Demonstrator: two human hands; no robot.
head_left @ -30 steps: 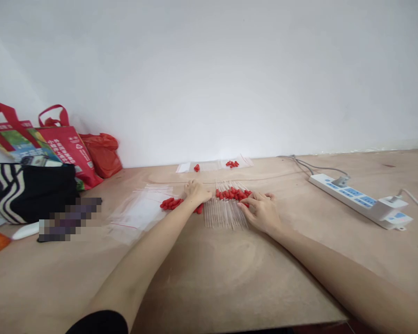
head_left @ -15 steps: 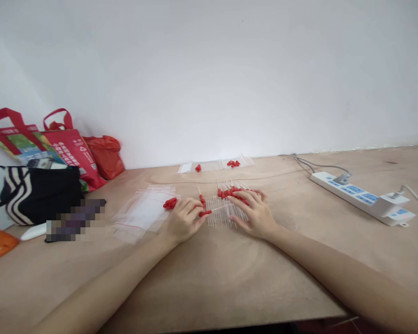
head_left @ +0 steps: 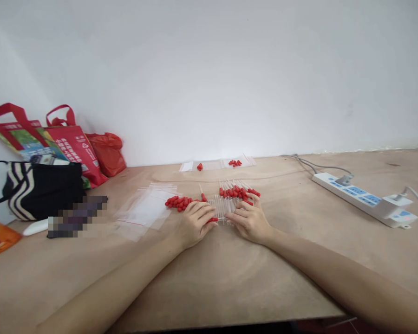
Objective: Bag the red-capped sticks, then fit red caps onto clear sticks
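My left hand [head_left: 197, 225] is closed in a pinch on a red rubber bulb [head_left: 213, 219]. A thin glass tube [head_left: 221, 218] runs from that bulb to the fingertips of my right hand [head_left: 252, 223], which are closed on its other end. Just beyond the fingers lies a row of bare glass tubes [head_left: 220, 204]. Behind my right hand are several glass droppers [head_left: 234, 191] with red bulbs. A single dropper [head_left: 203, 195] lies left of them. Loose red bulbs [head_left: 177, 202] are heaped beside my left hand.
Clear plastic bags [head_left: 144, 208] lie at left. More bags [head_left: 212, 165] with red bulbs sit by the wall. A white power strip [head_left: 355, 195] with plugs stands right. Shopping bags [head_left: 76, 148], a black bag [head_left: 48, 190] and an orange packet [head_left: 0, 236] are far left.
My right hand has drawn back from over the droppers to the near end of the glass tube. My left hand has shifted right and nearer, uncovering more loose bulbs.
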